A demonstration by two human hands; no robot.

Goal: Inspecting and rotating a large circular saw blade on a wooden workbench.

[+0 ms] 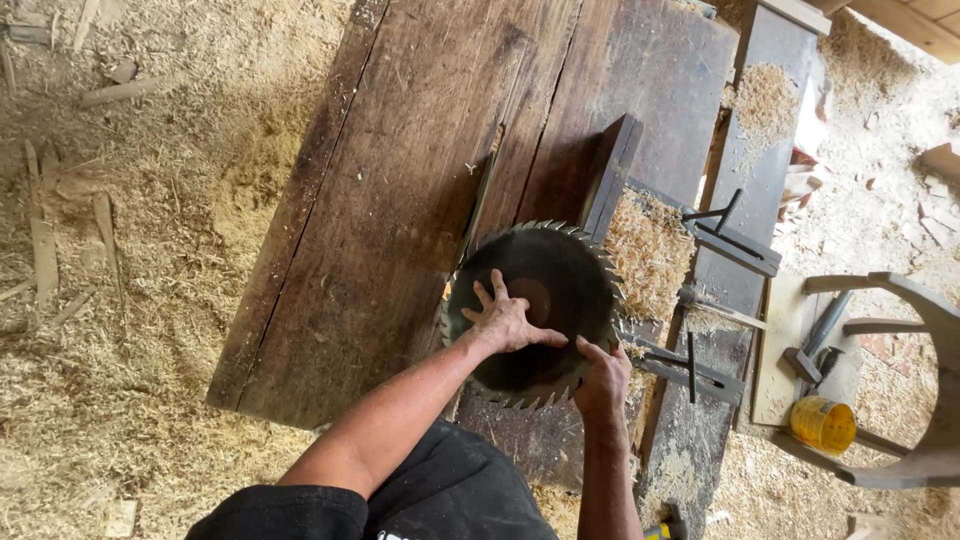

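The large dark round toothed steel saw blade (535, 312) lies loose under the left hand's (505, 322) spread fingers (488, 296), not yet mounted, while the right hand (603, 378) pinches its rim.

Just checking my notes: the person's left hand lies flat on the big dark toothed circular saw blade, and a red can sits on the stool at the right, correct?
Not quite: the can is yellow, not red, as the head view shows. The rest holds: the left hand lies flat on the big dark toothed circular saw blade, and the can sits at the right on the pale wooden stool.

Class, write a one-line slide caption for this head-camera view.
Left hand flat on dark toothed circular saw blade, right hand gripping its rim, above worn wooden saw table.
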